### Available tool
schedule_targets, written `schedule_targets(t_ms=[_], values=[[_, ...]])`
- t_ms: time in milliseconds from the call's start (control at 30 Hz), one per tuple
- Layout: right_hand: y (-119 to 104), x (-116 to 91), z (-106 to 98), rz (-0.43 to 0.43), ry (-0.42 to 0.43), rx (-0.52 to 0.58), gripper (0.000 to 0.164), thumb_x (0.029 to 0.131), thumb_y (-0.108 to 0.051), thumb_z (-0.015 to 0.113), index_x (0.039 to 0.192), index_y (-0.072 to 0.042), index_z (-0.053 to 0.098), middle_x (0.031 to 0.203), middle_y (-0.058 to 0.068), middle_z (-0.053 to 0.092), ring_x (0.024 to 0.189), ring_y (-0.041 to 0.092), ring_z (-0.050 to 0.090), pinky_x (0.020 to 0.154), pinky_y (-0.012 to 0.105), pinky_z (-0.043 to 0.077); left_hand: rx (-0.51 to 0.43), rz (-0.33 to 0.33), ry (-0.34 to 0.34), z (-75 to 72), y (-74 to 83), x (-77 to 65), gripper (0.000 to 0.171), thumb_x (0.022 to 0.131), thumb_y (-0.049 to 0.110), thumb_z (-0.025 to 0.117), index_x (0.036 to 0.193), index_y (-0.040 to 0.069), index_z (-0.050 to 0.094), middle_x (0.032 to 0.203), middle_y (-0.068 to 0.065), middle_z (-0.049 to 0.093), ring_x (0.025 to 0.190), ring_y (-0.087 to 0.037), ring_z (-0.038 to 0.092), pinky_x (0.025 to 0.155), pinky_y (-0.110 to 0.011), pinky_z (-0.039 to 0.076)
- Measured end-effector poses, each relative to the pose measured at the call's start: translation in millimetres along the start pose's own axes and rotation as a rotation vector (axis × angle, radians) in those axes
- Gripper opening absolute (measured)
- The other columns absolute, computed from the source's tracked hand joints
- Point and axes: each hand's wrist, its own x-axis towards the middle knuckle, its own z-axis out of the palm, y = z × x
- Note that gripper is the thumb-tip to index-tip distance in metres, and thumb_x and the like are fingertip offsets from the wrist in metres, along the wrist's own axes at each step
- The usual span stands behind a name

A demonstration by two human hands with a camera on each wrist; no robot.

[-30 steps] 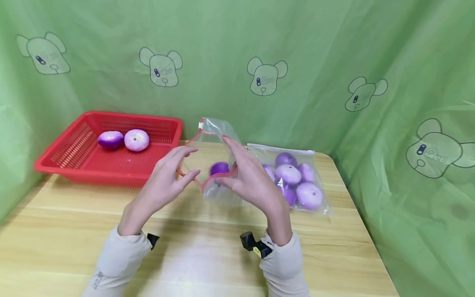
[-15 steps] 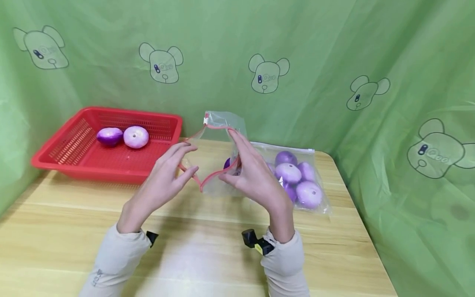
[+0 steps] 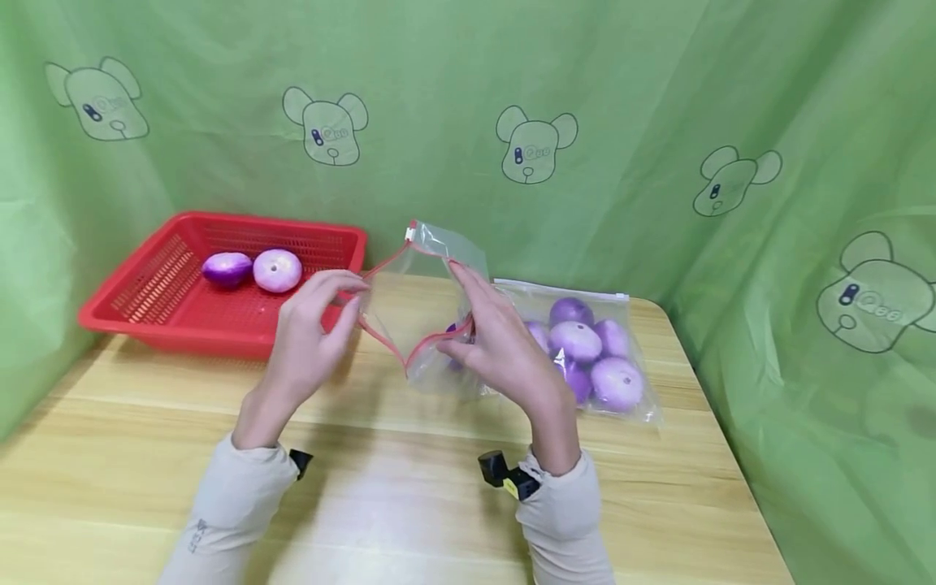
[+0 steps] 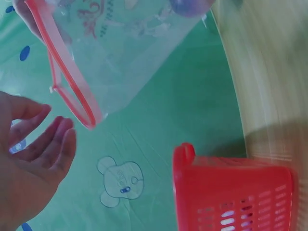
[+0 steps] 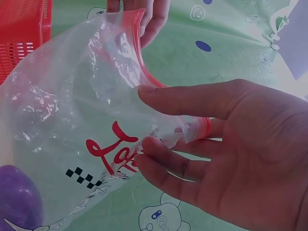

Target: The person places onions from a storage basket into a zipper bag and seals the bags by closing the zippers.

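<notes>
A clear zip bag with a red-edged mouth stands gaping between the hands. My right hand holds it by the right side of the mouth, thumb and fingers on the plastic. Inside lies a purple round item, mostly hidden by the right hand in the head view. My left hand is by the left rim, its fingers loosely bent; in the left wrist view a small gap separates them from the red edge, with nothing between them.
A red basket on the left contains two purple-and-white round items. Behind the right hand, a second clear zip bag with several similar items lies on the wooden table. A green curtain surrounds the table.
The bag rose slightly, and its purple item slipped behind the right hand in the head view. The left hand has drawn back left from the rim, its fingers more bent.
</notes>
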Motion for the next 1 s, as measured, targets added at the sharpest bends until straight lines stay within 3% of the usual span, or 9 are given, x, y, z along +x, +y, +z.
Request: schedule_targets(t_ms=[133, 233, 400, 467, 633, 733, 833, 900, 1000], values=[[3.0, -2.1, 2.4, -0.002, -0.013, -0.006, 0.094, 0.082, -0.007, 0.081, 0.157, -0.008, 0.025, 0.158, 0.011, 0.033, 0.080, 0.015, 0.056, 0.090, 0.034, 0.049, 0.033, -0.025, 0.064, -1.0, -12.9, -3.5, 0.012, 0.089, -0.005, 0.063, 0.095, 0.002, 0.071, 0.088, -0.007, 0.065, 0.078, -0.017, 0.058, 0.072, -0.025, 0.045], [5.0, -3.4, 5.4, 0.004, -0.022, -0.016, 0.092, 0.082, -0.006, 0.081, 0.156, -0.007, 0.027, 0.157, 0.012, 0.035, 0.084, 0.017, 0.056, 0.098, 0.037, 0.046, 0.064, -0.061, 0.060, -2.1, -22.6, -8.5, 0.010, 0.089, -0.004, 0.064, 0.094, 0.002, 0.071, 0.084, -0.006, 0.063, 0.075, -0.015, 0.055, 0.068, -0.024, 0.043], [4.5, -0.5, 4.5, -0.018, -0.028, -0.047, 0.091, 0.083, -0.010, 0.081, 0.156, -0.005, 0.027, 0.159, 0.011, 0.033, 0.116, 0.024, 0.053, 0.115, 0.041, 0.032, 0.084, -0.105, 0.014, -2.5, -34.8, -9.7, 0.010, 0.089, -0.003, 0.065, 0.098, -0.001, 0.069, 0.088, -0.010, 0.064, 0.078, -0.018, 0.057, 0.069, -0.027, 0.044], [3.9, 0.9, 1.4, -0.026, -0.017, -0.052, 0.090, 0.083, -0.011, 0.081, 0.156, -0.005, 0.027, 0.158, 0.011, 0.034, 0.113, 0.023, 0.056, 0.112, 0.039, 0.036, 0.086, -0.118, -0.006, -2.7, -39.0, -6.9, 0.012, 0.089, -0.003, 0.064, 0.101, -0.001, 0.069, 0.092, -0.011, 0.065, 0.082, -0.022, 0.060, 0.072, -0.029, 0.045], [1.5, 2.7, 2.2, -0.004, -0.013, -0.039, 0.090, 0.084, -0.009, 0.080, 0.156, -0.007, 0.027, 0.158, 0.011, 0.034, 0.083, 0.016, 0.058, 0.092, 0.034, 0.049, 0.102, -0.164, -0.062, -9.0, -55.4, -7.5, 0.017, 0.090, -0.003, 0.064, 0.106, -0.002, 0.067, 0.100, -0.016, 0.064, 0.092, -0.029, 0.060, 0.079, -0.038, 0.046], [-0.4, 3.3, 0.9, 0.000, -0.025, -0.047, 0.090, 0.084, -0.009, 0.080, 0.156, -0.006, 0.026, 0.160, 0.012, 0.031, 0.112, 0.022, 0.057, 0.108, 0.038, 0.041, 0.131, -0.171, -0.094, -12.6, -64.1, -3.5, 0.020, 0.089, -0.004, 0.064, 0.109, -0.004, 0.065, 0.102, -0.019, 0.063, 0.095, -0.033, 0.058, 0.085, -0.044, 0.046], [-0.8, 4.2, 1.8, -0.007, -0.034, -0.058, 0.089, 0.084, -0.010, 0.080, 0.156, -0.006, 0.027, 0.160, 0.011, 0.032, 0.141, 0.027, 0.037, 0.120, 0.040, 0.022, 0.169, -0.183, -0.128, -16.7, -72.0, -0.1, 0.023, 0.088, -0.004, 0.064, 0.111, -0.004, 0.064, 0.104, -0.020, 0.061, 0.099, -0.035, 0.057, 0.088, -0.048, 0.045], [-0.5, 4.5, 2.8, -0.011, -0.035, -0.057, 0.089, 0.084, -0.010, 0.080, 0.156, -0.006, 0.027, 0.159, 0.010, 0.033, 0.146, 0.028, 0.030, 0.121, 0.041, 0.020, 0.198, -0.190, -0.154, -19.1, -77.0, 2.2, 0.025, 0.088, -0.003, 0.064, 0.113, -0.004, 0.063, 0.107, -0.020, 0.060, 0.101, -0.035, 0.055, 0.091, -0.050, 0.044], [0.2, 4.7, 4.1, -0.013, -0.032, -0.054, 0.090, 0.084, -0.010, 0.080, 0.156, -0.007, 0.027, 0.159, 0.010, 0.034, 0.142, 0.026, 0.035, 0.121, 0.041, 0.020, 0.233, -0.205, -0.193, -22.5, -84.8, 5.7, 0.027, 0.088, -0.002, 0.064, 0.115, -0.004, 0.061, 0.112, -0.022, 0.058, 0.105, -0.038, 0.053, 0.094, -0.053, 0.042]])
